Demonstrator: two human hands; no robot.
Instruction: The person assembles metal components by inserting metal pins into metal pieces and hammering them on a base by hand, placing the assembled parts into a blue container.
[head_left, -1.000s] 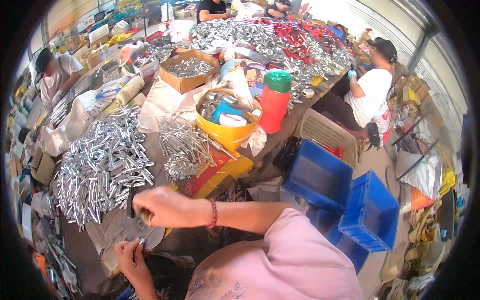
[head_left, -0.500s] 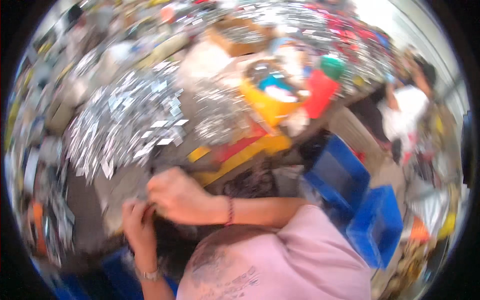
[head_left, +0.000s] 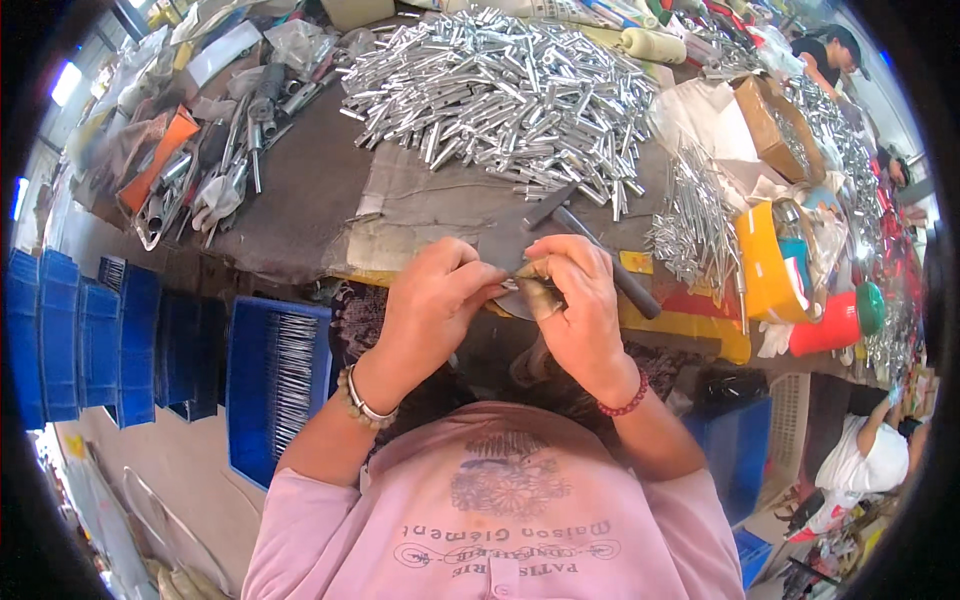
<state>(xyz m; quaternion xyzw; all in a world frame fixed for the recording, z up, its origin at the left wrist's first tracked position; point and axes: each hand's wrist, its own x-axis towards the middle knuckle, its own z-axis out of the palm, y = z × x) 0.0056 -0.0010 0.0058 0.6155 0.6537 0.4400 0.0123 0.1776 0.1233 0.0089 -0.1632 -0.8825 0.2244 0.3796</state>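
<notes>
My left hand (head_left: 440, 292) and my right hand (head_left: 577, 292) meet over the near edge of the bench, their fingertips pinched close together. Something small and dark shows between them, too little of it to name. Just beyond my right hand lies a hammer (head_left: 617, 268), its handle slanting toward me on the right. A large heap of short silvery metal tubes (head_left: 500, 95) covers the far middle of the bench. To the right of the hammer, thin metal rods (head_left: 692, 225) form a smaller pile.
A yellow container (head_left: 765, 262) and a red one with a green end (head_left: 828, 322) stand at the right. Pliers-like tools and an orange piece (head_left: 160, 158) crowd the left. Below, a blue bin (head_left: 240, 400) holds rods, near stacked blue bins (head_left: 95, 340). Another person (head_left: 870, 455) is at right.
My view has swung to the right-way-round over the bench, from a tilted, blurred one. Both hands now sit mid-view with fingertips together; earlier they were close together at lower left.
</notes>
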